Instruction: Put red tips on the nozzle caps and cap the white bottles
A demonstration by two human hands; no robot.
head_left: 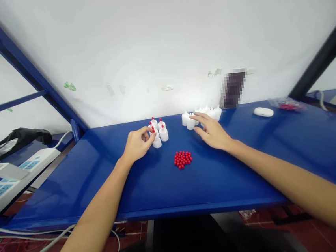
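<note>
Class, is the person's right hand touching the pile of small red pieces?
Apart. The head view plainly shows blue tabletop between the right hand and the red pieces.

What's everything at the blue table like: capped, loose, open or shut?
Left bottles: red-capped where tips show
Right bottles: no red caps showing
Red caps: loose, bunched together
White case: looks shut
Clear bag: opening unclear
Left hand: fingers bent, grip unclear
Right hand: open
</note>
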